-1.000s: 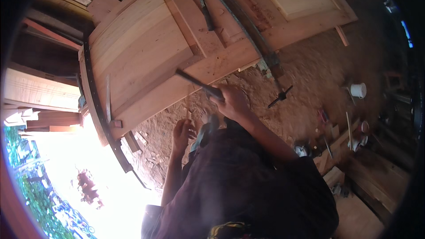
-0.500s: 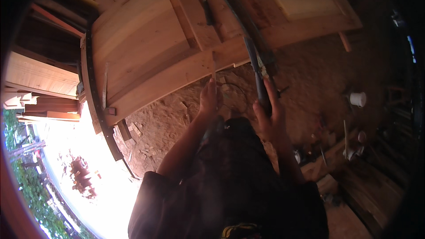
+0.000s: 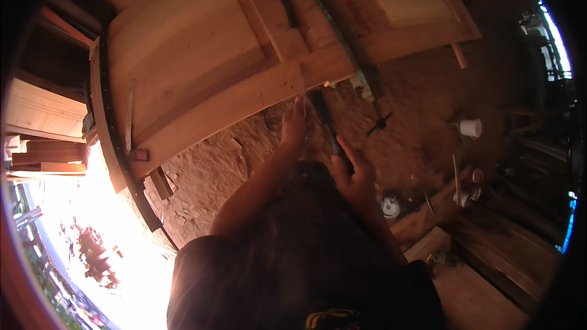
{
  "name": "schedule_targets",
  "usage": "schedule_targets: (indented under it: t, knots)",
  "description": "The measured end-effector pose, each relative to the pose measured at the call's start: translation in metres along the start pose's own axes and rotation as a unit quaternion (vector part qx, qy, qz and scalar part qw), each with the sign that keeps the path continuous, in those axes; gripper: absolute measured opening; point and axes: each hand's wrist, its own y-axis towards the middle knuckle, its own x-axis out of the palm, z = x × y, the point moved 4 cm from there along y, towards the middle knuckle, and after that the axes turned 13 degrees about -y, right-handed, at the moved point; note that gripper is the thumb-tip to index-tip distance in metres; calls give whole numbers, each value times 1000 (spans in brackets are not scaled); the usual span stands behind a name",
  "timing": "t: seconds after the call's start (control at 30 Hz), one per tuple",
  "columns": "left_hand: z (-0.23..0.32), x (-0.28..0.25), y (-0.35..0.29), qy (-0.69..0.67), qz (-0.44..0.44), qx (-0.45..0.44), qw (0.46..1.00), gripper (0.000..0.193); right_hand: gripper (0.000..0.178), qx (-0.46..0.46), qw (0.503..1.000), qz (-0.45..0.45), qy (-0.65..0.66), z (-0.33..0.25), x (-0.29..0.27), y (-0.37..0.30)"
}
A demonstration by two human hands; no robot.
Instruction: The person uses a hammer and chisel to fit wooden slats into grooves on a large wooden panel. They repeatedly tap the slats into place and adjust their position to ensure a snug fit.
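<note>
My left hand [image 3: 294,123] is closed at the near edge of a panelled wooden door [image 3: 202,101], its fingers around a thin, narrow strip [image 3: 302,79] that stands up against the door's rail. What the strip is made of is hard to see. My right hand [image 3: 356,176] grips a dark long-handled tool [image 3: 320,109]; its broader far end is close beside my left fingers, just off the door's edge. Blur and shade hide the exact kind. A bar clamp [image 3: 333,21] spans the door to the right, its screw handle [image 3: 379,124] sticking out toward me.
A hammer [image 3: 286,1] lies on the door. Under the door spreads brown ground with wood scraps. A white pot [image 3: 469,128] and a white round object [image 3: 390,207] are at right, near wooden boards [image 3: 428,244]. A dark-edged beam [image 3: 113,122] borders the door's left end.
The dark tool in my right hand has swung left and toward me, from beside the clamp to near my left hand. My left hand keeps its hold. The whole view has shifted slightly.
</note>
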Motion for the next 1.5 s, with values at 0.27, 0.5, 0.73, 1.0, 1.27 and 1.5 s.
schedule_targets:
  t: [0.27, 0.5, 0.73, 1.0, 1.27, 1.5]
  knots:
    - [-1, -3, 23, 243, 15, 118, 963, 36, 40, 42, 991, -33, -125, -11, 36, 15]
    - [-1, -1, 18, 135, 2, 194, 972, 46, 38, 15, 993, -6, -120, -36, 35, 52]
    - [3, 0, 20, 156, -85, 311, 933, 44, 37, 71, 982, -54, -165, -28, 41, 28]
    - [6, -8, 26, 177, -49, 207, 961, 28, 36, 72, 982, -2, -172, -35, 52, 39]
    - [3, -14, 25, 215, -26, 250, 944, 40, 39, 74, 982, 11, -175, -24, 67, 53]
    - [6, -18, 26, 61, 0, -43, 997, 43, 40, 1, 978, 41, -202, -19, 76, 55]
